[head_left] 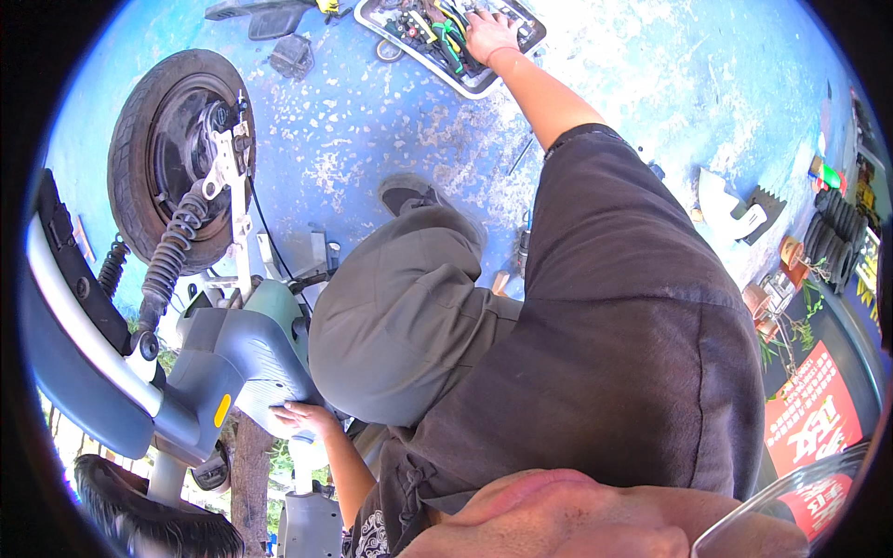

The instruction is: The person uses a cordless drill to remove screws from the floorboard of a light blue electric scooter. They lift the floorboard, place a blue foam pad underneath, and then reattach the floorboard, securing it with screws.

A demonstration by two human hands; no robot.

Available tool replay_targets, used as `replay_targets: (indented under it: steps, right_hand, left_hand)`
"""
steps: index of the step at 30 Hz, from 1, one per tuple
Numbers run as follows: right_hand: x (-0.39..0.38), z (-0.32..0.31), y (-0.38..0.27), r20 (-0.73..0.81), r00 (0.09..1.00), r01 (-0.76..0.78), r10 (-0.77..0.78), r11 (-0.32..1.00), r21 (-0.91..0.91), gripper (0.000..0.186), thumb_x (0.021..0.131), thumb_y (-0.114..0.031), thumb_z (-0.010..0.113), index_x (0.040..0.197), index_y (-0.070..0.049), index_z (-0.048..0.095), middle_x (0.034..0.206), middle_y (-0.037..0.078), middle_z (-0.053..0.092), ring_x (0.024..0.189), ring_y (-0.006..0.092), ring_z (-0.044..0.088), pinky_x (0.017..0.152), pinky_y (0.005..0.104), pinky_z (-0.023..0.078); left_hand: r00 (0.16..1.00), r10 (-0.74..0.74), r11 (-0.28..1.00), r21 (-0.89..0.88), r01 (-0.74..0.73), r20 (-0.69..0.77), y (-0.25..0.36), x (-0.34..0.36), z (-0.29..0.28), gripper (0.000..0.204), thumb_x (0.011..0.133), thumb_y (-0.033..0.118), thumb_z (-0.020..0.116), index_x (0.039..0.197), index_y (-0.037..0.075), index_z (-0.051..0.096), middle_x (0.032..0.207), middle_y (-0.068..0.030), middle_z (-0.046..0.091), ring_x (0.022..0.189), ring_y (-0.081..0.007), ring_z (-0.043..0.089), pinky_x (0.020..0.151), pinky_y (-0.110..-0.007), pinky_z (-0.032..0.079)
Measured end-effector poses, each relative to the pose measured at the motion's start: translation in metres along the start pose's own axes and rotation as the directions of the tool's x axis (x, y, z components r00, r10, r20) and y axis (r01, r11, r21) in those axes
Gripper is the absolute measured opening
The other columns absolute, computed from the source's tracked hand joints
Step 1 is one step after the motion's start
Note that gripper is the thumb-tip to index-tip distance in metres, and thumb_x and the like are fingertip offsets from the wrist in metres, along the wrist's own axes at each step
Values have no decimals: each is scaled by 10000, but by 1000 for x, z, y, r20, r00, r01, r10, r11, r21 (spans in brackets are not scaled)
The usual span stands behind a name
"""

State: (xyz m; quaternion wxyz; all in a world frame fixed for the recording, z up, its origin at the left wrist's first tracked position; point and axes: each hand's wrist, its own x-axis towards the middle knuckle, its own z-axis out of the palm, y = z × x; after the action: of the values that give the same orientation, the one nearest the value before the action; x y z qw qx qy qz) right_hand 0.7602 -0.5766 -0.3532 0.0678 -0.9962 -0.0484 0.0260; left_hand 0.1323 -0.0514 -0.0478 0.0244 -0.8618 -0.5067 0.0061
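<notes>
My right arm reaches out to a shallow white-rimmed tray (pixel 479 91) on the floor. Over its right side is my right hand (pixel 490 37), fingers spread among the tools; whether a fingertip touches one is too small to tell. Beside that hand in the tray lies a green-and-black handled tool (pixel 449 45), with several small loose parts around. At lower left, my left hand (pixel 307 418) lies with extended fingers against the grey body panel (pixel 265 367) of a scooter. The scooter's rear wheel (pixel 172 153) and coil-spring shock absorber (pixel 177 244) show above that panel.
Black plastic parts (pixel 291 56) lie left of the tray, near a small ring (pixel 389 50). My shoe (pixel 409 192) stands on the worn blue floor. Toward the right are a white broken-edged piece (pixel 730 206), potted plants (pixel 767 302) and a red sign (pixel 814 409).
</notes>
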Motion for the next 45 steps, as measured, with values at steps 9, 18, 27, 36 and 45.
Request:
replay_targets:
  steps: [9, 18, 27, 36, 45]
  right_hand:
    - [7, -18, 3, 152, 984, -103, 95, 993, 49, 504, 971, -408, 546, 1429, -200, 560, 1470, 144, 536, 1375, 409, 463, 1135, 580, 347]
    - [52, -51, -14, 326, 941, -86, 95, 995, -42, 471, 988, -263, 505, 1408, -61, 573, 1501, 157, 523, 1384, 374, 480, 1118, 494, 434]
    - [51, -52, -21, 275, 937, -246, 216, 966, 77, 502, 943, -299, 587, 1381, -56, 570, 1452, 188, 534, 1350, 384, 486, 1129, 498, 405]
    - [48, -8, -74, 213, 952, -277, 219, 912, 302, 768, 962, -572, 556, 1527, -64, 442, 1582, 224, 419, 1472, 416, 370, 1201, 641, 245]
    - [-10, -15, -66, -42, 999, 24, -14, 968, 251, 736, 912, -541, 637, 1545, -213, 455, 1595, 175, 410, 1453, 418, 368, 1181, 587, 272]
  left_hand:
    - [1000, 16, 999, -39, -16, -12, -6, -1, 5, 742, 1111, 509, 257, 1613, -37, 230, 1585, -328, 271, 1446, -468, 266, 1189, -608, 196]
    - [998, -52, 998, -45, 54, 45, 6, -6, -5, 781, 1099, 543, 237, 1627, -29, 169, 1602, -337, 198, 1455, -484, 239, 1194, -610, 192]
    - [998, 25, 997, -69, -29, -59, -8, 1, 7, 757, 1097, 529, 254, 1612, -26, 242, 1601, -305, 257, 1445, -486, 271, 1184, -619, 218]
    - [997, -72, 997, 37, 72, -2, 23, -4, -1, 730, 1097, 513, 177, 1624, 11, 229, 1616, -263, 285, 1448, -452, 272, 1167, -599, 228]
    - [999, 19, 988, 152, -15, -26, 6, -1, 6, 694, 1101, 439, 190, 1617, -25, 214, 1596, -279, 316, 1343, -454, 378, 1141, -598, 271]
